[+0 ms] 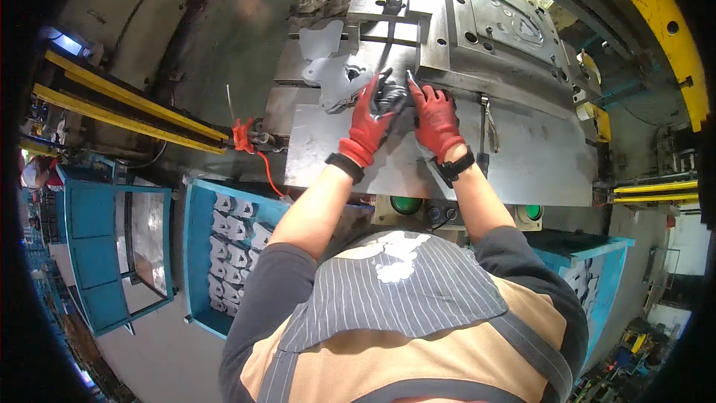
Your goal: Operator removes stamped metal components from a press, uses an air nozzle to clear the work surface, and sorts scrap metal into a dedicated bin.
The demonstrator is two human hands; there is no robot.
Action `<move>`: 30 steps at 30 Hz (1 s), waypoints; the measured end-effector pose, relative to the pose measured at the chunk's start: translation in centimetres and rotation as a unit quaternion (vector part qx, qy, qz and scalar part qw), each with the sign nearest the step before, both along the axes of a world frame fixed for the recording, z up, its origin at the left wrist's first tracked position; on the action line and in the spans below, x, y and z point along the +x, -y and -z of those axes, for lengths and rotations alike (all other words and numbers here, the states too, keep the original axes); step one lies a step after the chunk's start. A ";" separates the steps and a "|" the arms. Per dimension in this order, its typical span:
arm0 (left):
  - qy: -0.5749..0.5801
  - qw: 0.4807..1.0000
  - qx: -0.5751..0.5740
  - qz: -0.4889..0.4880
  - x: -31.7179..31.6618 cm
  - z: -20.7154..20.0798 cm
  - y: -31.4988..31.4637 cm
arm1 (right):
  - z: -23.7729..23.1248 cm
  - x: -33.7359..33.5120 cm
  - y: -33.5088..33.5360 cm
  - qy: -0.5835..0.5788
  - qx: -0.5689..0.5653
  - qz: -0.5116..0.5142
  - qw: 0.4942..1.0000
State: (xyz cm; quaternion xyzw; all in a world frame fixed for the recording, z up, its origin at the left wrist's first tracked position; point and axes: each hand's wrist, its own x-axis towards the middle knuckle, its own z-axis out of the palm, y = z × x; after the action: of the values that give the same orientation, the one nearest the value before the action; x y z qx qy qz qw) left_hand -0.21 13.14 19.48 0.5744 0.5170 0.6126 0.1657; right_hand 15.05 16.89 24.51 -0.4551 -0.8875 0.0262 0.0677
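Note:
My left hand [368, 120], in a red glove with black palm and fingertips, is over the metal table, its fingers curled. Dark, shiny streaks show at its fingers; whether they are glove or metal I cannot tell. Just right of it, my right hand [437, 119] wears the same kind of glove. Its fingers are bent, and a small pale glint shows at its fingertips; what it grips is unclear. Flat grey metal plates [330, 75] with curved outlines lie overlapped beside my left hand. Another such plate [321, 40] lies behind them.
A heavy steel die [496, 26] stands beyond my right hand. Pliers-like metal tools [489, 123] lie on the sheet-metal surface [537, 157]. Green buttons [406, 204] sit below its front edge. A blue bin [195, 254] of stamped parts stands left; yellow rails [134, 112] flank the area.

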 end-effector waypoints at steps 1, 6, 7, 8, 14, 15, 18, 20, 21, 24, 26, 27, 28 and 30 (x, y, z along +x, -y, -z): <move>0.016 0.999 0.005 -0.052 1.0 -0.3 0.5 | 0.1 0.3 -0.2 -0.012 -0.001 -0.016 1.000; -0.034 0.996 -0.009 -0.079 1.8 -0.9 0.5 | 3.9 3.5 -2.4 -0.297 -0.014 -0.096 0.950; -0.038 0.997 -0.001 -0.074 1.6 -0.8 0.6 | 4.6 4.0 -2.4 -0.360 -0.056 -0.068 0.929; -0.041 0.997 0.008 -0.070 1.6 -0.7 0.6 | 5.4 4.3 -2.2 -0.420 -0.098 -0.040 0.901; 0.360 0.932 0.026 0.032 3.4 -0.3 -0.5 | 8.1 1.8 1.5 -0.616 -0.244 0.026 0.748; 0.377 0.925 0.020 0.051 3.3 0.0 -0.5 | 7.7 2.4 1.8 -0.630 -0.278 0.024 0.725; 0.290 0.957 -0.030 -0.008 2.9 2.2 -1.1 | 8.4 2.9 1.3 -0.653 -0.299 -0.002 0.696; 0.332 0.943 -0.027 0.024 3.2 2.3 -1.2 | 9.5 3.0 0.7 -0.657 -0.272 0.008 0.703; 0.293 0.953 -0.057 -0.048 2.7 3.0 -1.7 | 9.5 1.9 1.0 -0.652 -0.259 0.025 0.713; 0.306 0.948 -0.079 -0.039 2.5 2.1 -2.2 | 9.8 2.3 0.7 -0.633 -0.237 -0.003 0.737; 0.285 0.957 -0.042 -0.032 1.7 3.1 -2.3 | 8.7 2.5 0.5 -0.595 -0.241 -0.053 0.765; 0.274 0.961 -0.028 -0.024 1.7 3.3 -2.4 | 8.9 2.8 0.1 -0.594 -0.265 -0.042 0.758; 0.272 0.961 -0.029 -0.024 1.9 3.0 -2.1 | 9.7 3.0 -0.4 -0.592 -0.290 -0.031 0.751; 0.269 0.962 -0.030 -0.033 2.5 2.3 -1.7 | 12.1 3.5 -1.0 -0.603 -0.339 0.018 0.722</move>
State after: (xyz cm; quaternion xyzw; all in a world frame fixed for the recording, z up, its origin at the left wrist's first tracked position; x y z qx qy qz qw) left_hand 2.27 14.82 17.19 0.3658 0.4904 0.7338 0.2955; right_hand 18.57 17.91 12.43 -0.3513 -0.5827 0.5929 0.4308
